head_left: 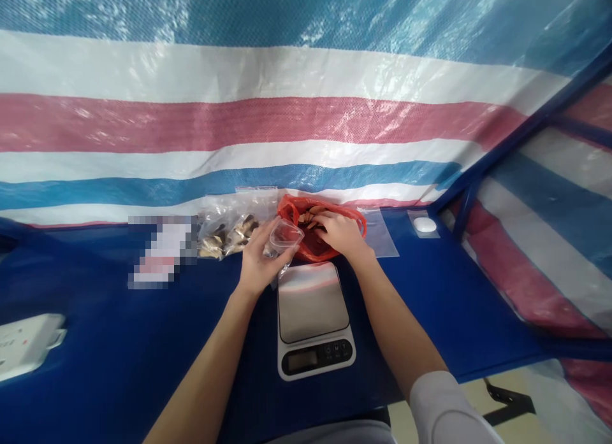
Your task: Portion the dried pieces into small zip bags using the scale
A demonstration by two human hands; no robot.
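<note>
My left hand [261, 256] is wrapped round a clear plastic cup [287, 232], its mouth tilted toward me and to the right. A bit of clear film shows below that hand. Beside the cup lies an open red plastic bag [329, 248] with brown dried pieces [308, 216] inside. My right hand [342, 232] reaches into the bag, its fingers curled on the pieces; the fingertips are partly hidden. Just in front of the bag is a kitchen scale [313, 304] with a bare steel plate. Its display looks dark.
Clear zip bags [222, 237] of dried slices lie left of the cup. A flat clear bag [382, 234] and a small bag with a white round item [424, 225] are at right. A white power strip [29, 345] sits left on the blue table [119, 348]. Striped sheeting [239, 125] hangs behind.
</note>
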